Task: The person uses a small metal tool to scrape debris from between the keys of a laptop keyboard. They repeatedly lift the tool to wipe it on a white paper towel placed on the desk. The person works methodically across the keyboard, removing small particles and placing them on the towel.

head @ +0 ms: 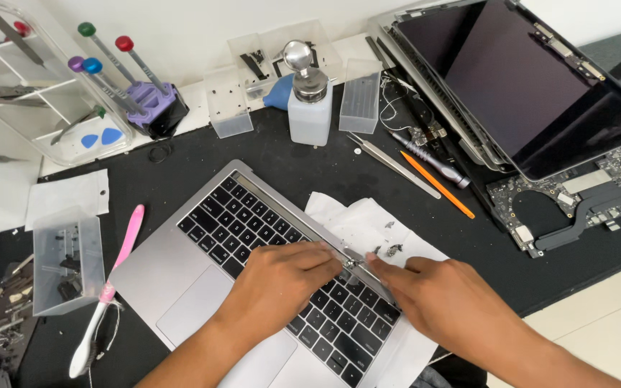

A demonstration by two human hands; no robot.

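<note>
Head view: a silver metal laptop base [181,276] with flat black square keys lies slantwise in the middle of the matte black surface [310,169], its broad smooth trackpad toward the person. Both hands meet at the base's rear edge, over a thin strip that runs along the top of the keyboard. The left hand [278,280] lies flat across the keys, fingers curled down and pressed close together on the strip. The right hand [436,294] comes in from the other side, fingers pinched toward a small shiny metal piece [350,264] on the strip; whether it is gripped I cannot tell. Crumpled white paper [368,223] lies under the rear edge, with a few small dark bits on it. Just behind it lie slim steel tweezers [393,164], an orange stick [436,185] and a grey screwdriver [429,159]. A frosted plastic bottle with a rounded chrome pump top [308,100] stands further back between clear plastic boxes. To the right a stack of dark glossy screens [519,79] leans over a bare circuit board [569,205]. At left lie a pink-handled brush [106,291] and a clear box of parts [66,262].
</note>
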